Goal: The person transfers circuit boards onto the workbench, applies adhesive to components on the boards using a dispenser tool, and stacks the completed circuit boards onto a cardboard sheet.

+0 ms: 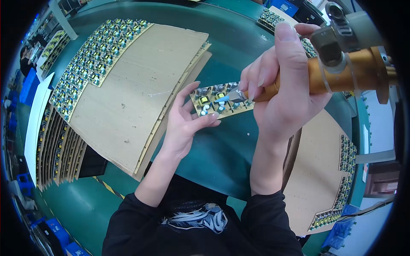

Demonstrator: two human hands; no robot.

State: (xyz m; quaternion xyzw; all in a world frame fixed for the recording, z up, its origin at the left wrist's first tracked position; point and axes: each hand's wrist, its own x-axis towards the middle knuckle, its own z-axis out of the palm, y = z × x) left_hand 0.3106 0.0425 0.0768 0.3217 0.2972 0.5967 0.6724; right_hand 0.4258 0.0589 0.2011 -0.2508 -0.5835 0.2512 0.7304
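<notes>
Markings: no legible text, numbers or signs.
Black shirt (179, 241), one: white-and-grey chest print (198, 218), with a faint arc of lettering (200, 203) above it, too small and dim to read.

Looks like an electronics workshop / assy area: green-topped bench (226, 149) w/ rows of small circuit boards (100, 59) on cardboard sheets (141, 81), more boards + cardboard stacked at L (60, 149), blue bins (30, 87) nearby, & another person (26, 62) seated at far L.
</notes>
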